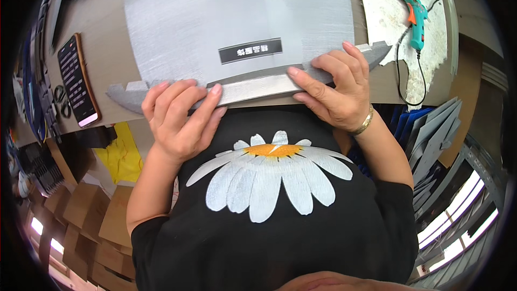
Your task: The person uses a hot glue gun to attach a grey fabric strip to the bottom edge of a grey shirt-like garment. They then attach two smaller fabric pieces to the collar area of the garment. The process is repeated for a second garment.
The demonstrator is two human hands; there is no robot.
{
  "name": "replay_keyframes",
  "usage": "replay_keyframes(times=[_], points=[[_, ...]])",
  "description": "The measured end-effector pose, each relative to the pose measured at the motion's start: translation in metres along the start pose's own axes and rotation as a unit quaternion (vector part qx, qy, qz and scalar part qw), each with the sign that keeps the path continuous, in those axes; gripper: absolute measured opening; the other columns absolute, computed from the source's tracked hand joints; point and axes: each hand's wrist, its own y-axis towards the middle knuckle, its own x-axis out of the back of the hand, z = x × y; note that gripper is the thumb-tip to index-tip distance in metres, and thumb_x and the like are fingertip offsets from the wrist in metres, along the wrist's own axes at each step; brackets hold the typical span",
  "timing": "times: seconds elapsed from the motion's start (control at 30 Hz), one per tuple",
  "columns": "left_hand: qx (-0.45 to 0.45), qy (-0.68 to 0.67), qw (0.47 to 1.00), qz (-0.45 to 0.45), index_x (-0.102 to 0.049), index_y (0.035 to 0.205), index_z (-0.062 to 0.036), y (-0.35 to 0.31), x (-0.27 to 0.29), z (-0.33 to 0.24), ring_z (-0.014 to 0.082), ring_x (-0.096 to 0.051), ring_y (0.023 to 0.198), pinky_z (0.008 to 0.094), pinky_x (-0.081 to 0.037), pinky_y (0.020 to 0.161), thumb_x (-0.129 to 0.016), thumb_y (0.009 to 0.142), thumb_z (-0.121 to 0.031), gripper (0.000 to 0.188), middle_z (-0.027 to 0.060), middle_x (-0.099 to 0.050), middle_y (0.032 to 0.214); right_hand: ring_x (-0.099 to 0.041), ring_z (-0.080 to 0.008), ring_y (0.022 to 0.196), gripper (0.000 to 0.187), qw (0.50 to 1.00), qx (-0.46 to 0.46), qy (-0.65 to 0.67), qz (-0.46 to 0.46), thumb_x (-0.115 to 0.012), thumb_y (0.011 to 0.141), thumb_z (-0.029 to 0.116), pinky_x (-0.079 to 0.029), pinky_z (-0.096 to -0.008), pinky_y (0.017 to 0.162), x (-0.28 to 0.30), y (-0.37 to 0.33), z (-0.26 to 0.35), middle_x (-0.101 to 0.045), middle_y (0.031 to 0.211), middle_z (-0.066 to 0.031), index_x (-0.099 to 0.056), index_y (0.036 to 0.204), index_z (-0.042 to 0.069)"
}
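Observation:
A large silver-grey panel (177,32) lies on the table, with a small dark rectangular label (250,50) near its close side. Along that near edge runs dark grey covering material (126,97), its tapered ends sticking out to both sides. A pale strip (256,89) shows between my hands at this edge. My left hand (183,118) pinches the edge left of the middle, thumb and fingers pressed on it. My right hand (336,86) grips it right of the middle, thumb on the near side. What lies beneath the fingers is hidden.
A teal glue gun (414,19) with a black cord rests on a glue-spattered white sheet (377,0) at the right. To the left lie a phone (78,83) and dark-handled scissors (62,101). Grey and blue panels (431,134) stand below right; cardboard boxes (89,205) are below left.

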Motion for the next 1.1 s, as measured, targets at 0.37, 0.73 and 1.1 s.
replay_keyframes(times=[0.37,0.73,1.1], points=[[0.007,-0.012,0.999,0.038,-0.077,0.105,-0.0125,0.002,0.005,0.002,0.021,-0.06,0.099,0.0416,-0.035,0.103,-0.08,0.072,-0.022,0.035,0.001,-0.062,0.097,-0.058,-0.0202,0.099,0.051,0.999,-0.017,0.036,0.005,-0.082,0.068,0.029,-0.043,-0.0461,0.104,0.001,0.001,-0.001,-0.057,0.105,-0.0003,-0.072,0.119,0.026],[0.035,-0.021,0.998,0.037,-0.077,0.103,-0.0123,0.004,0.004,0.0,0.0203,-0.058,0.097,0.0419,-0.037,0.1,-0.08,0.071,-0.023,0.034,0.0007,-0.061,0.097,-0.057,-0.0227,0.099,0.044,0.999,-0.024,0.034,0.028,-0.081,0.071,0.031,-0.043,-0.0476,0.103,0.005,0.006,-0.001,-0.058,0.103,-0.0018,-0.075,0.114,0.024],[0.052,-0.027,0.998,0.023,-0.076,0.105,-0.0153,0.0,0.002,0.001,0.0205,-0.057,0.097,0.042,-0.038,0.097,-0.082,0.069,-0.027,0.038,-0.0005,-0.059,0.096,-0.054,-0.0238,0.096,0.041,0.998,-0.025,0.023,0.05,-0.079,0.073,0.035,-0.04,-0.0485,0.102,0.004,0.01,0.003,-0.056,0.101,-0.0034,-0.076,0.113,0.023]])
